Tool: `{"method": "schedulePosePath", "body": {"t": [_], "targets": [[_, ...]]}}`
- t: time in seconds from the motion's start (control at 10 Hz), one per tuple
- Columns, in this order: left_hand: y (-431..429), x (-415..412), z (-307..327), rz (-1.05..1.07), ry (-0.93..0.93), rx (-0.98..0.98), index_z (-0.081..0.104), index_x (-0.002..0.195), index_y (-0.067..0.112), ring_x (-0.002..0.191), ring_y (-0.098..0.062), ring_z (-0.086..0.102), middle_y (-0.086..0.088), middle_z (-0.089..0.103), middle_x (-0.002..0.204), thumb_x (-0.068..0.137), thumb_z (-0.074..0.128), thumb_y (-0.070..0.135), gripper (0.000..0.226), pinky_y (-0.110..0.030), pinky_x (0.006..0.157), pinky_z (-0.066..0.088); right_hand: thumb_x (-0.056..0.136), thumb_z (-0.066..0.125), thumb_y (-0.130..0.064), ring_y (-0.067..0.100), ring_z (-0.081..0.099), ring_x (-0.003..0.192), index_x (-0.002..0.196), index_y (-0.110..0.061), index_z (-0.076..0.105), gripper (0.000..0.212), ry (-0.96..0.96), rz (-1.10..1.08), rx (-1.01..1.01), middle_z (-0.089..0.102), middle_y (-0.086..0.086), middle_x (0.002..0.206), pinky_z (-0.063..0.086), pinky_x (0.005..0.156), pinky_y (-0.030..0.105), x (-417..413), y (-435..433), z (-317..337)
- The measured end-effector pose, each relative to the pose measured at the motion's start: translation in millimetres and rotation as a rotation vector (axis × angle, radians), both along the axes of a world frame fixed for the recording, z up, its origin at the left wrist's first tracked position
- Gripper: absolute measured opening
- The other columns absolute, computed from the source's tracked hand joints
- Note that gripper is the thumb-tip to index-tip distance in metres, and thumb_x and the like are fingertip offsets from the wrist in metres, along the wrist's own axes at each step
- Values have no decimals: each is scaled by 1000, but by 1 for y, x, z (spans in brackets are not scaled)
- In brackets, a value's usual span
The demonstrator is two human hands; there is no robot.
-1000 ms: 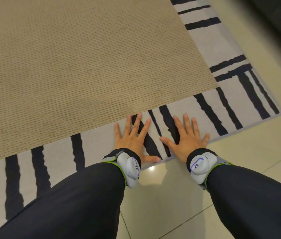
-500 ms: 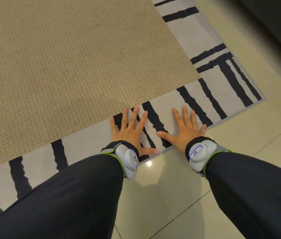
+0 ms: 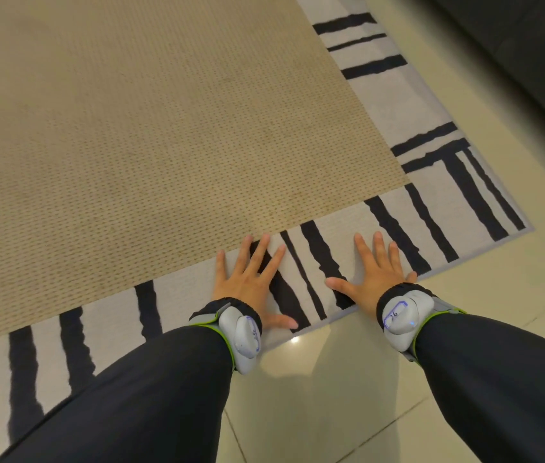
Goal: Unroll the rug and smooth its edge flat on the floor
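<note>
The rug (image 3: 150,138) lies unrolled on the floor, tan woven in the middle with a white border crossed by black stripes. Its near edge runs diagonally from lower left to the corner (image 3: 528,228) at the right. My left hand (image 3: 251,282) lies palm down on the border with fingers spread, the thumb close to the edge. My right hand (image 3: 371,272) presses flat on the border a little to the right, fingers apart, wrist over the edge. Both wrists carry grey bands over dark sleeves.
Glossy cream floor tiles (image 3: 331,396) lie in front of the rug and along its right side. A dark piece of furniture (image 3: 538,51) stands at the upper right, beyond a strip of tile.
My two hands have drawn further apart along the border, the right one sliding toward the rug's corner. The view has shifted slightly.
</note>
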State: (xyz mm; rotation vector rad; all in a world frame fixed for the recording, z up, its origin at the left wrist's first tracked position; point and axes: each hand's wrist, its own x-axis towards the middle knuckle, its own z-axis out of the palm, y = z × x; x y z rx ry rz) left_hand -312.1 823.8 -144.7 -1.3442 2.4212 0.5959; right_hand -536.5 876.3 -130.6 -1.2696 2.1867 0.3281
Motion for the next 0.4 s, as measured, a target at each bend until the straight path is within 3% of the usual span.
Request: {"method": "schedulePosePath", "body": {"t": [0.1,0.2,0.4], "targets": [[-6,45,8,84,-63,4,-24,142,42,144,-21,-26,9,-29,156,50,53,87,128,-59,113,-10,69,41,-83,25,-12,147,147,-39,-12,105,33,1,9,-18,-3,160,9,112,66,8,-5,9],[-15,115,21,302,-93,80,-21,143,43,145,-23,-23,8,-26,157,53,57,83,126,-57,117,-3,68,41,-85,19,-1,148,149,-34,7,101,82,24,-30,1,-6,161,6,111,68,33,-13,20],[-22,178,45,483,-118,95,-18,145,40,147,-23,-18,5,-22,158,66,54,78,113,-53,119,2,72,42,-81,15,2,148,149,-37,10,94,-29,135,-104,1,-12,161,6,112,65,100,-39,37]]}}
